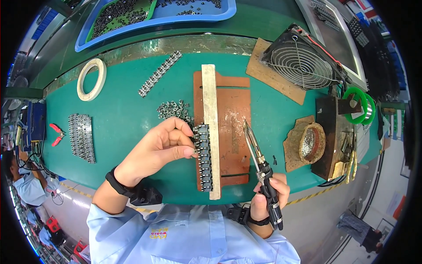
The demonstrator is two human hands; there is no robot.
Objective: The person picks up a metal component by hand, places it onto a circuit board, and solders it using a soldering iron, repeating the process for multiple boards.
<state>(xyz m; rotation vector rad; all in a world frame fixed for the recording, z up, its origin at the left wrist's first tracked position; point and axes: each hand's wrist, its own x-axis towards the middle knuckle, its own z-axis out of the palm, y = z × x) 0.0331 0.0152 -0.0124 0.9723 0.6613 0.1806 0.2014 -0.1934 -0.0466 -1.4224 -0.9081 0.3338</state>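
My right hand (261, 206) is closed around the black handle of a soldering iron (264, 170), whose metal tip points up and away over a brown board (235, 163). A thin tube runs along the iron's front. With thumb and forefinger pinched, my left hand (154, 147) touches the left edge of a row of small black components (205, 158). Whatever lies between those fingertips is too small to make out. The row stands along a pale straight bar (210, 97) laid over the board. Just beyond my left hand is a heap of small metal parts (173, 110).
Left on the green mat are a tape roll (102, 79), red-handled pliers (57, 134) and finished-looking component strips (81, 136); another strip (160, 74) lies farther back. On the right are a fan (301, 64), a round dish (312, 143) and a green solder spool (369, 108). A blue tray (189, 21) is behind.
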